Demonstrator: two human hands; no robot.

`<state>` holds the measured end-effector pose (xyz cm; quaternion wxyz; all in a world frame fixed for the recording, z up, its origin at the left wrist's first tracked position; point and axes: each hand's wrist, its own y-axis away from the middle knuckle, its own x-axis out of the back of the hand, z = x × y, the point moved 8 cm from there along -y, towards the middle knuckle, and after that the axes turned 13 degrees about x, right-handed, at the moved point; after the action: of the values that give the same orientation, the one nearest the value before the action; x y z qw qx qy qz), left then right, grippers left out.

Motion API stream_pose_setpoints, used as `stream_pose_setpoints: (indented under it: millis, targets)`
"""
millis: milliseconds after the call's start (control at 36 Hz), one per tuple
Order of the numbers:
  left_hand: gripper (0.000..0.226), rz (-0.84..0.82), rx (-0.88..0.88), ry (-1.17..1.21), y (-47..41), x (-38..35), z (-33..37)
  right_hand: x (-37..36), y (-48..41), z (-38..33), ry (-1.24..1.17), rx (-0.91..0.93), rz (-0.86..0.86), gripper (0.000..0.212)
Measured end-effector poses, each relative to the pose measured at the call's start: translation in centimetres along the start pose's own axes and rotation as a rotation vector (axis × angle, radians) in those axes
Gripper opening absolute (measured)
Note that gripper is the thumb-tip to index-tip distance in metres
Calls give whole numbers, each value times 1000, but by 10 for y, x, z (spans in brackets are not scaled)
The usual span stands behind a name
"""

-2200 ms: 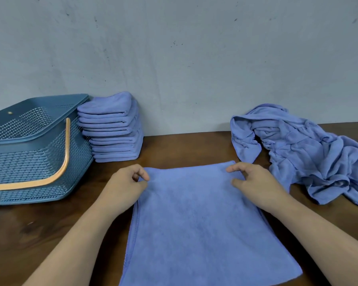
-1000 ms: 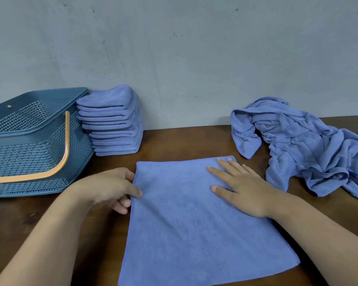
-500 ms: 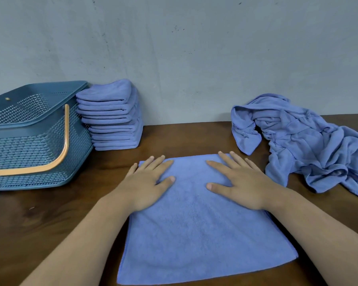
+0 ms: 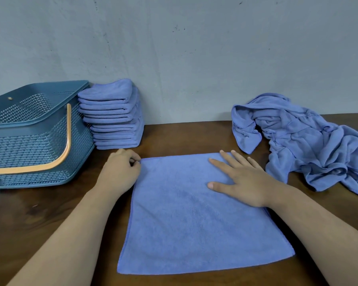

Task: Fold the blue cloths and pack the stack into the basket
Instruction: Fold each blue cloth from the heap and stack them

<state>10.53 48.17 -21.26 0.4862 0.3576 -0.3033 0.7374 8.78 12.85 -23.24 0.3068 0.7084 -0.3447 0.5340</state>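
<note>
- Your flat cloth (image 4: 194, 219) lies spread in a single layer on the table (image 4: 39, 223), in the middle near the front edge.
- It is close to square, so no long axis stands out. Its far edge runs roughly along the table's back edge, and its near edge is turned slightly, with the near right corner further from you than the near left one.
- Your left hand (image 4: 120, 172) sits at the cloth's far left corner. Its fingers are curled in and pinch that corner against the thumb, with the knuckles up and the forearm coming in from the front left.
- Your right hand (image 4: 242, 182) lies palm down on the cloth by its far right corner. The fingers are straight and spread, pointing toward the table's back left, and the thumb is stretched out to the side. It presses flat and holds nothing.
- Your two hands are well apart, one at each far corner.
- The stack (image 4: 114, 118) of folded blue cloths stands at the table's back edge, left of centre, against the wall (image 4: 194, 48). Its folded edges face you, and it is just beyond your left hand.
- The basket (image 4: 29, 145), blue perforated plastic, stands at the table's left edge, touching the stack's left side. Its orange handle (image 4: 66, 141) is swung down across the near wall.
- The heap (image 4: 308, 145) of unfolded blue cloths lies crumpled at the table's back right, near the flat cloth's far right corner.
</note>
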Motion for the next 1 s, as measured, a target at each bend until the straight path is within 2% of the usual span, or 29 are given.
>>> stream_pose_setpoints:
  millis: [222, 389, 528, 639, 806, 861, 944, 1000]
  targets:
    - [19, 29, 114, 44, 0, 4, 2, 0, -1, 1, -1, 1, 8, 95]
    - [10, 19, 148, 22, 1, 2, 6, 0, -1, 1, 2, 2, 6, 95]
    - [12, 91, 120, 166, 0, 5, 4, 0, -1, 1, 0, -1, 5, 95]
    - [14, 140, 104, 48, 3, 5, 8, 0, -1, 1, 0, -5, 9, 98]
    - [11, 169, 36, 62, 13, 11, 20, 3, 2, -3, 13, -7, 11, 92]
    - [13, 131, -58, 32, 25, 13, 38, 9, 3, -5, 73, 9, 65, 91]
    - [19, -41, -201, -36, 56, 1, 72, 18, 5, -19, 145, 97, 148, 81]
    - [34, -172, -242, -147, 81, -21, 87, 13, 4, -25, 112, 124, 128, 73]
